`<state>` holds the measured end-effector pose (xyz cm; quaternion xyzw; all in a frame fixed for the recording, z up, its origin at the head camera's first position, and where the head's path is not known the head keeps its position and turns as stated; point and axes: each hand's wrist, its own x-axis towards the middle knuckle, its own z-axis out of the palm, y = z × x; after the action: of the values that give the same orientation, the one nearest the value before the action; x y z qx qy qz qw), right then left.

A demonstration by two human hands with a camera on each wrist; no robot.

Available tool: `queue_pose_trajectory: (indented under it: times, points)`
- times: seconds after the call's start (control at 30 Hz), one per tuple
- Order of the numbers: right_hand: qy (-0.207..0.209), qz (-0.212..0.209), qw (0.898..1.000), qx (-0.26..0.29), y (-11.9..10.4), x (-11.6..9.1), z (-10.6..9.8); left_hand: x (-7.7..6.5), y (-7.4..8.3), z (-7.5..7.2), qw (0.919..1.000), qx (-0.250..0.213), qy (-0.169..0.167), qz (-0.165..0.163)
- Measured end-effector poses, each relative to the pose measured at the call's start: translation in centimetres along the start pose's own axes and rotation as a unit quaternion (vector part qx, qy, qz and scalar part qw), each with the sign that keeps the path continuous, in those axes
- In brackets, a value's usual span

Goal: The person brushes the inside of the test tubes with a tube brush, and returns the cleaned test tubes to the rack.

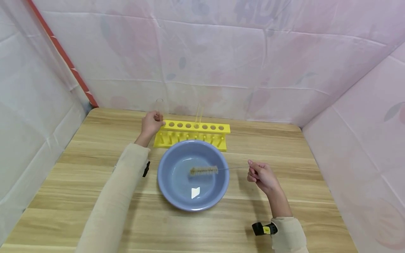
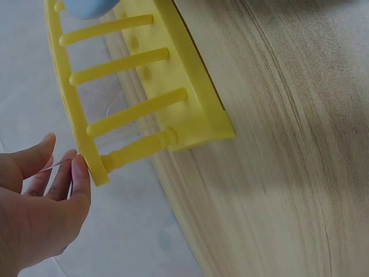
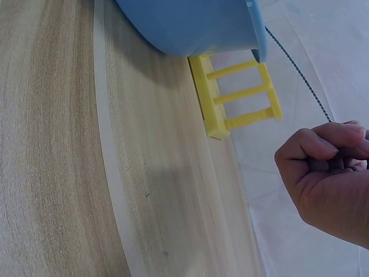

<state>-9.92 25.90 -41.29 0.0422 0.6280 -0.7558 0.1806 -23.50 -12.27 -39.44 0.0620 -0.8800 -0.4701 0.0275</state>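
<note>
My left hand (image 1: 152, 123) is at the left end of the yellow test tube rack (image 1: 225, 128), fingertips right at its top bar. It holds a clear glass test tube (image 1: 159, 104), whose rim shows faintly above the fingers; in the left wrist view the glass is barely visible. A second clear test tube (image 1: 198, 114) stands in a hole near the rack's middle. My right hand (image 1: 262, 176) grips the twisted wire handle of a test tube brush (image 1: 204, 170). The brush's bristles lie within the blue basin (image 1: 162, 186), which contains water.
The basin sits on the wooden table (image 1: 253, 140) in front of the rack, close to its base. Upright yellow pegs (image 1: 170, 138) line the rack's lower board. Pale printed sheets (image 1: 215, 59) hang behind the table and along both sides.
</note>
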Motion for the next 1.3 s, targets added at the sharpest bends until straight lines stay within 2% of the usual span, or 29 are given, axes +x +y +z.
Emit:
queue_pose_trajectory:
  times: [0.4, 0.57, 0.67, 0.9, 1.17, 1.3]
  points:
    - [-0.006, -0.008, 1.000, -0.003, 0.0, 0.1, -0.2, -0.3, 0.1, -0.2, 0.9989, -0.038, -0.012, -0.026]
    - [-0.011, -0.008, 1.000, -0.001, 0.1, 0.1, -0.3, -0.8, 0.3, -0.5, 0.9972, -0.048, -0.007, -0.057]
    - [-0.012, -0.008, 1.000, 0.002, 0.1, 0.2, -0.3, -1.4, 0.6, -0.7, 0.9969, -0.030, -0.012, -0.072]
    - [-0.012, -0.005, 1.000, 0.003, -0.1, 0.3, -0.3, -2.8, 2.0, -1.1, 0.9967, 0.040, -0.056, -0.043]
    - [-0.005, 0.001, 1.000, 0.012, -0.1, 0.4, -0.2, -2.7, 3.5, 0.1, 0.9925, 0.058, -0.108, -0.009]
    - [-0.004, 0.000, 1.000, 0.013, -0.1, 0.3, 0.0, -2.4, 4.2, 1.0, 0.9907, 0.044, -0.128, 0.001]
